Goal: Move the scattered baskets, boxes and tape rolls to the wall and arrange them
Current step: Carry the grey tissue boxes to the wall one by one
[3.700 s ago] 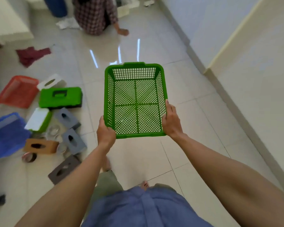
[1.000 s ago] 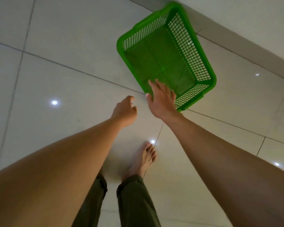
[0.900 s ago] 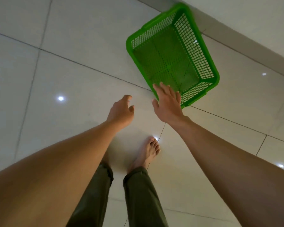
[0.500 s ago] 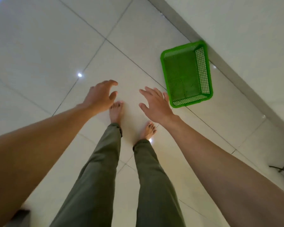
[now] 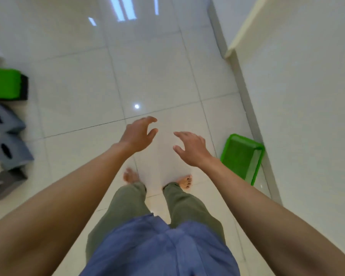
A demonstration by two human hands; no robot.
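Head view: green basket (image 5: 239, 155) beside wall (image 5: 307, 116); left hand (image 5: 136, 136), right hand (image 5: 191, 149) relaxed.

Green mesh basket (image 5: 241, 156): empty, upright on floor (image 5: 147, 76), long side just beside wall (image 5: 307, 116) base (contact unclear, blurred). Well apart, at left frame edge: green box (image 5: 4, 84) with dark base. Nearer than it: two blue-grey boxes (image 5: 10, 152) with oval slots, and darker grey slotted box (image 5: 4, 182), clustered.
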